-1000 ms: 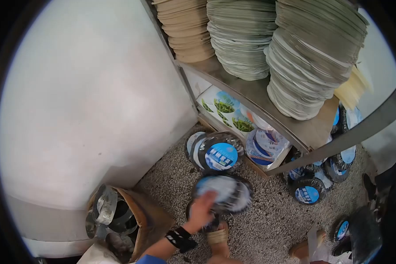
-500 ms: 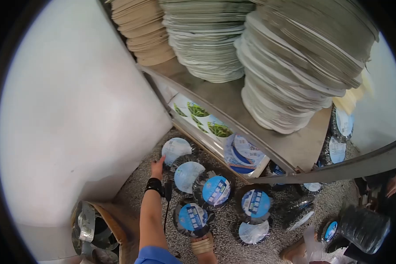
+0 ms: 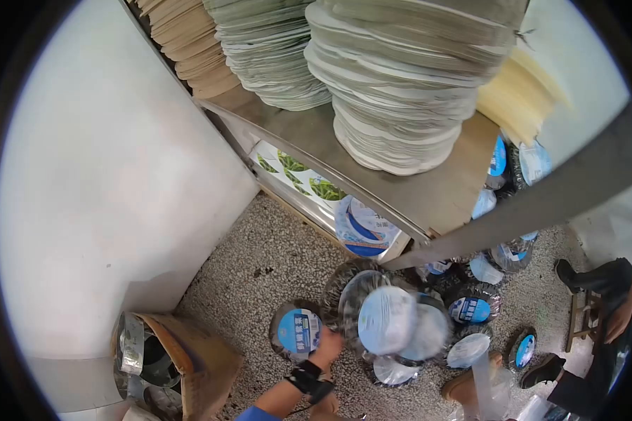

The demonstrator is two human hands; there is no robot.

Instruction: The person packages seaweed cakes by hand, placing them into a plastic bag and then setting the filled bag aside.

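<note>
My left hand (image 3: 328,349), with a black band on its wrist, is low in the middle, blurred by motion. It is at the left side of several round, plastic-wrapped packs with blue-white labels (image 3: 386,319), which are blurred too and overlap. Its fingers are smeared, so their grip is unclear. Just left of the hand, a round dark pack with a blue label (image 3: 298,330) lies on the speckled floor. My right hand is not seen. Bare skin shows below my left wrist, too cut off to make out.
A metal shelf (image 3: 274,130) with tall stacks of round sheets stands above. An open cardboard box (image 3: 214,365) is at lower left. More packs (image 3: 470,309) lie right of centre. Another person's hand (image 3: 618,323) and dark-clothed legs are at the right edge.
My left hand has moved right and down from the far-left packs. Those packs have shifted right into an overlapping group, baring floor at the left. The view has shifted.
</note>
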